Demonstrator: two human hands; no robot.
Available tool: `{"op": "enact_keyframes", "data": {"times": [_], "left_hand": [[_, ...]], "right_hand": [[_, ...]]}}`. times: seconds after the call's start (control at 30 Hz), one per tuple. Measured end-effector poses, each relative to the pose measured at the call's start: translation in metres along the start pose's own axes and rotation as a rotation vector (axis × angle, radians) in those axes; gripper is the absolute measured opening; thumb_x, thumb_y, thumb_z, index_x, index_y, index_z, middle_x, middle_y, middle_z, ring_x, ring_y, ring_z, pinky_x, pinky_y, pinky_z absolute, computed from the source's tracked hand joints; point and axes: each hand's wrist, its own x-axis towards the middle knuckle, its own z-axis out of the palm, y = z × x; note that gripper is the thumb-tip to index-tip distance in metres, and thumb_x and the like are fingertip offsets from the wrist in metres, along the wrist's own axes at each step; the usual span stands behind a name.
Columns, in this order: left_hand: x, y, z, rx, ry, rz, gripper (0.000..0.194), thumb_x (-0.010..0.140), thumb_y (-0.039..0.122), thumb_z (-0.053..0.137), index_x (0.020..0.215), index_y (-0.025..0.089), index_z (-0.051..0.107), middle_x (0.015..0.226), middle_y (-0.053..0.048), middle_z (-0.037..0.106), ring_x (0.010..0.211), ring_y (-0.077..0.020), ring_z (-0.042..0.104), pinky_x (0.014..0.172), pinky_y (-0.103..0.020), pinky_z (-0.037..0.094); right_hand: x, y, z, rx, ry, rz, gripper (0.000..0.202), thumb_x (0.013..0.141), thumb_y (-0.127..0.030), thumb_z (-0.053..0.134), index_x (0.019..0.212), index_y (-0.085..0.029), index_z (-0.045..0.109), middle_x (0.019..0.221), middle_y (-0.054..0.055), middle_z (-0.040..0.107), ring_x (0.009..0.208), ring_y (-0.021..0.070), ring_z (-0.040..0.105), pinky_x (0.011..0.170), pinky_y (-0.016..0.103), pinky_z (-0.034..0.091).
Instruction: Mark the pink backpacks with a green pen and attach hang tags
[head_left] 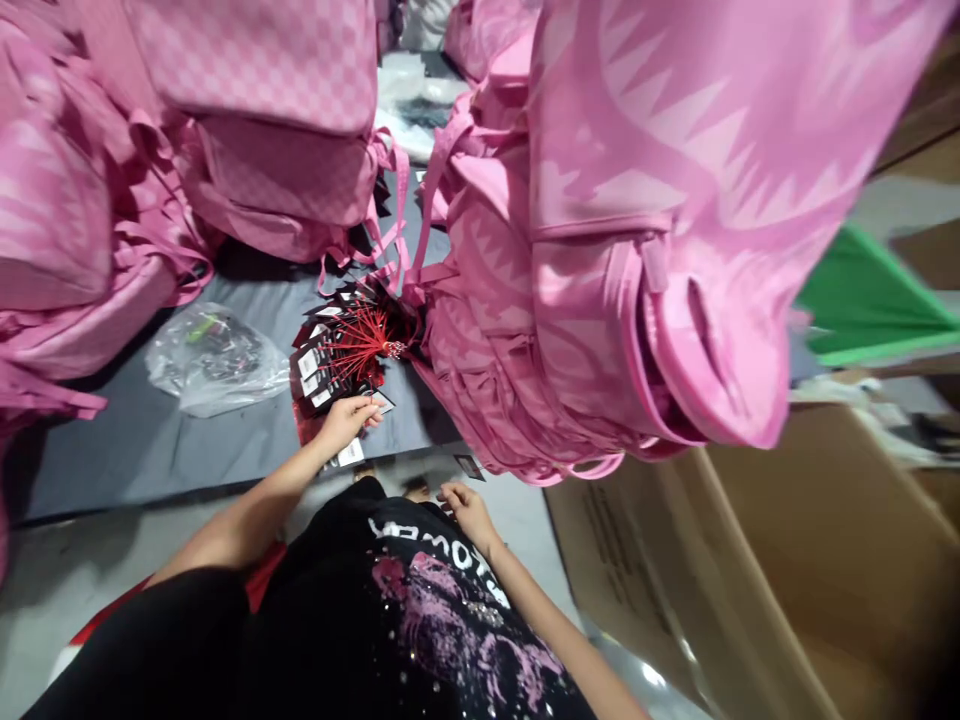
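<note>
A bundle of black hang tags (310, 365) with white labels lies on the grey table, their red strings (364, 340) gathered at one end. My left hand (349, 422) is at the near edge of this bundle, fingers pinched at a single tag (385, 402). Lower and to the right, my right hand (469, 512) hovers in front of my shirt with its fingers curled together. Whatever it may hold is too small to make out. Just above it hangs a dark tag (470, 467) beside the stacked pink backpacks (480, 300).
A large pink backpack (592, 170) looms close on the right. Checkered pink backpacks (285, 170) and others stand at the left. A clear plastic bag (217, 360) lies on the grey table (150, 440). An open cardboard box (675, 570) and a green panel (870, 300) are at the right.
</note>
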Motion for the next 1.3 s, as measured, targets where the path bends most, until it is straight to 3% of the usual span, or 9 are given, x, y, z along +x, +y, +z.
{"op": "enact_keyframes", "data": {"times": [0.13,0.23,0.37,0.53,0.77,0.87,0.97,1.1,1.3], "left_hand": [[-0.028,0.006,-0.006,-0.006,-0.008,-0.086,0.046,0.078,0.050,0.066,0.101,0.011,0.069,0.075,-0.007,0.071,0.054,-0.0110,0.060,0.054,-0.022,0.047],[-0.051,0.013,0.006,-0.026,-0.105,-0.136,0.047,0.076,0.053,0.069,0.094,0.010,0.070,0.068,-0.006,0.070,0.045,-0.0082,0.054,0.048,-0.020,0.040],[-0.071,0.012,0.026,-0.093,-0.172,-0.175,0.045,0.077,0.054,0.068,0.088,0.010,0.070,0.066,-0.005,0.070,0.042,-0.0065,0.050,0.043,-0.018,0.034],[-0.083,-0.001,0.036,-0.228,-0.170,-0.217,0.049,0.075,0.057,0.071,0.084,0.010,0.070,0.065,-0.006,0.069,0.044,-0.0082,0.053,0.045,-0.019,0.036],[-0.116,-0.030,0.007,-0.413,0.006,-0.348,0.074,0.067,0.075,0.069,0.101,0.009,0.067,0.084,-0.012,0.073,0.065,-0.0150,0.067,0.063,-0.024,0.049],[-0.127,-0.036,0.006,-0.463,0.041,-0.384,0.079,0.065,0.079,0.067,0.101,0.009,0.066,0.083,-0.013,0.073,0.065,-0.0161,0.068,0.064,-0.026,0.050],[-0.129,-0.026,0.019,-0.516,0.044,-0.374,0.082,0.069,0.083,0.060,0.104,0.009,0.066,0.088,-0.015,0.074,0.067,-0.0171,0.068,0.064,-0.027,0.051],[-0.129,0.003,0.034,-0.587,0.046,-0.305,0.086,0.074,0.085,0.050,0.114,0.010,0.065,0.096,-0.016,0.073,0.074,-0.0184,0.070,0.067,-0.028,0.052],[-0.136,0.032,0.037,-0.680,0.011,-0.136,0.081,0.079,0.080,0.052,0.113,0.008,0.066,0.096,-0.017,0.073,0.075,-0.0193,0.070,0.070,-0.029,0.053]], "right_hand": [[0.012,-0.031,0.029,0.133,-0.119,-0.061,0.047,0.066,-0.062,0.065,0.087,-0.021,0.066,0.073,0.002,0.069,0.068,0.0189,0.062,0.069,0.033,0.050],[0.016,-0.068,0.043,0.212,-0.156,-0.125,0.044,0.070,-0.055,0.067,0.099,-0.022,0.068,0.084,0.003,0.071,0.076,0.0190,0.063,0.075,0.033,0.049],[0.017,-0.101,0.053,0.285,-0.234,-0.129,0.044,0.067,-0.054,0.072,0.097,-0.022,0.071,0.081,0.003,0.071,0.071,0.0183,0.061,0.067,0.031,0.049],[0.012,-0.112,0.065,0.370,-0.312,-0.061,0.039,0.062,-0.055,0.079,0.078,-0.020,0.070,0.069,0.000,0.065,0.061,0.0128,0.054,0.062,0.027,0.047],[0.012,-0.118,0.058,0.524,-0.282,0.024,0.042,0.056,-0.052,0.086,0.076,-0.020,0.067,0.079,0.002,0.067,0.066,0.0121,0.058,0.060,0.025,0.050],[0.012,-0.120,0.055,0.581,-0.268,0.035,0.041,0.055,-0.049,0.089,0.075,-0.021,0.068,0.079,0.001,0.068,0.067,0.0113,0.059,0.061,0.024,0.053],[0.010,-0.122,0.054,0.624,-0.267,0.045,0.038,0.056,-0.045,0.090,0.076,-0.021,0.069,0.079,0.000,0.068,0.067,0.0103,0.060,0.063,0.023,0.055],[0.003,-0.125,0.054,0.663,-0.274,0.053,0.034,0.060,-0.042,0.089,0.077,-0.020,0.070,0.081,0.000,0.068,0.069,0.0101,0.062,0.066,0.022,0.056],[-0.012,-0.131,0.047,0.716,-0.273,0.065,0.033,0.062,-0.040,0.089,0.080,-0.021,0.070,0.082,-0.001,0.068,0.070,0.0087,0.062,0.069,0.021,0.057]]}}
